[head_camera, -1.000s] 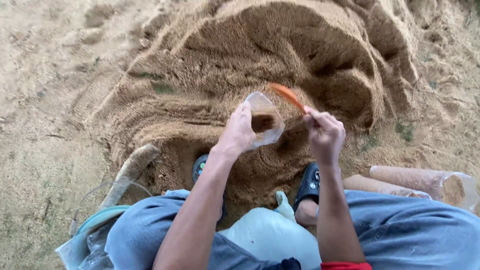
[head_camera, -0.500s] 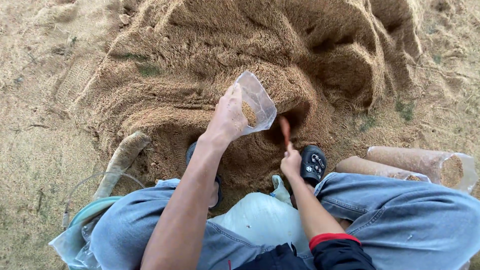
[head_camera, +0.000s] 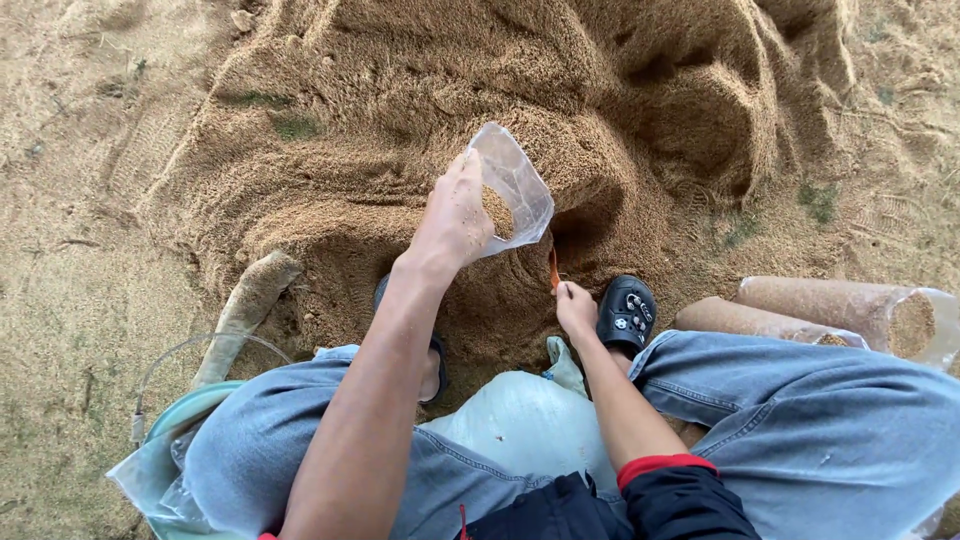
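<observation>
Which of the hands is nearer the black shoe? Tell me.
Right. The right hand sits just beside the black shoe, gripping an orange scoop. The left hand is up and away from it, holding a clear plastic bag.

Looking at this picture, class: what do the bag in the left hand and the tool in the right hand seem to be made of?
Bag: thin clear plastic film, glossy; the brown fill shows through. Scoop: probably orange plastic, smooth; mostly hidden, so uncertain.

Clear glossy plastic bag (head_camera: 513, 186) at centre; coarse, matt sawdust heap (head_camera: 380, 110) fills the upper frame; soft blue denim trousers (head_camera: 800, 410) below.
</observation>
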